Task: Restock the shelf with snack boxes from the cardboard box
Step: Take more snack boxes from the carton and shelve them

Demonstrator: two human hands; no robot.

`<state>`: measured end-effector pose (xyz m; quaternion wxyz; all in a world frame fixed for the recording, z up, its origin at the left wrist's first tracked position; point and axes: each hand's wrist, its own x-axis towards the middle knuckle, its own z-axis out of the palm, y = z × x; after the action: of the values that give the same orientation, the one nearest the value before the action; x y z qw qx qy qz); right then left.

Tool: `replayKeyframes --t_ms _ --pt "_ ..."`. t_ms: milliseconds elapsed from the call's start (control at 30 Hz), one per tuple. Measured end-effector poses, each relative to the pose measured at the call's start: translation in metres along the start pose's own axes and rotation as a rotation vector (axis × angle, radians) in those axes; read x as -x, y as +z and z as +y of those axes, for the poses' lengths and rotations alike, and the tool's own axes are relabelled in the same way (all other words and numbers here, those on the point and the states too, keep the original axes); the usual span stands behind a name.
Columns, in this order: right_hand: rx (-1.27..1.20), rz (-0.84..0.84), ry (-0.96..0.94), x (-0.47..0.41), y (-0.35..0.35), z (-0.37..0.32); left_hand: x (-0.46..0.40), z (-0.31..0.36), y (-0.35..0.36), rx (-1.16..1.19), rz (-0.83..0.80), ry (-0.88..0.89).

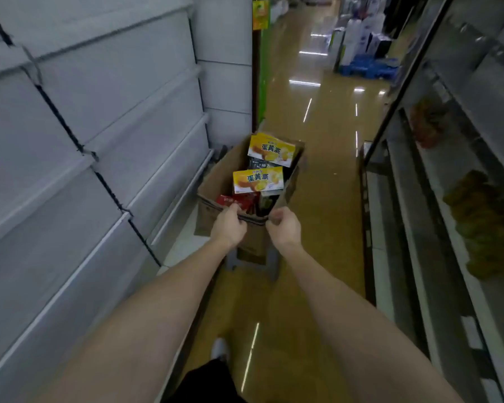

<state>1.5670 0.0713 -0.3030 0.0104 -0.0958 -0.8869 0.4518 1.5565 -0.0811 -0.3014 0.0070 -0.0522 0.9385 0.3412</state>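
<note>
Shop aisle: glossy tan floor (326, 175), bare grey shelves (105, 117) to your left, a darker rack (448, 199) to your right holding a few blurred packets. Cardboard box (216, 181): dead ahead, long axis running away from you down the aisle. Snack boxes: two yellow boxes (258, 179) on top, red (234, 201) and dark ones near its near edge. Left hand (228, 228) and right hand (282, 226): level, fingers curled over the box's near rim, gripping it. Judged: reposition box beside the left shelves first.

Cardboard box (216, 181) on floor (326, 175) between shelves, snack boxes (258, 179) inside
</note>
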Motion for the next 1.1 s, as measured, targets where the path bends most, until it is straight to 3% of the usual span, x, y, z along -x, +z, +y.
replayKeyframes --t_ms 233,533,733,867,967,1100 --pt "0.045 -0.007 0.055 -0.179 0.044 0.002 -0.185 -0.013 0.048 0.142 0.014 -0.099" --pt "0.208 -0.172 0.318 -0.363 0.105 0.026 -0.379 -0.072 0.118 0.205 -0.232 -0.390" --pt "0.171 -0.248 0.516 -0.423 0.121 0.046 -0.436 -0.081 0.134 0.221 -0.275 -0.658" --pt "0.098 -0.247 0.611 -0.439 0.124 0.054 -0.453 -0.085 0.152 0.354 -0.250 -0.761" --pt "0.128 -0.188 0.618 -0.441 0.121 0.054 -0.454 -0.080 0.156 0.304 -0.132 -0.737" --pt "0.104 -0.031 0.578 -0.427 0.107 0.042 -0.448 -0.052 0.142 0.118 -0.095 -0.583"
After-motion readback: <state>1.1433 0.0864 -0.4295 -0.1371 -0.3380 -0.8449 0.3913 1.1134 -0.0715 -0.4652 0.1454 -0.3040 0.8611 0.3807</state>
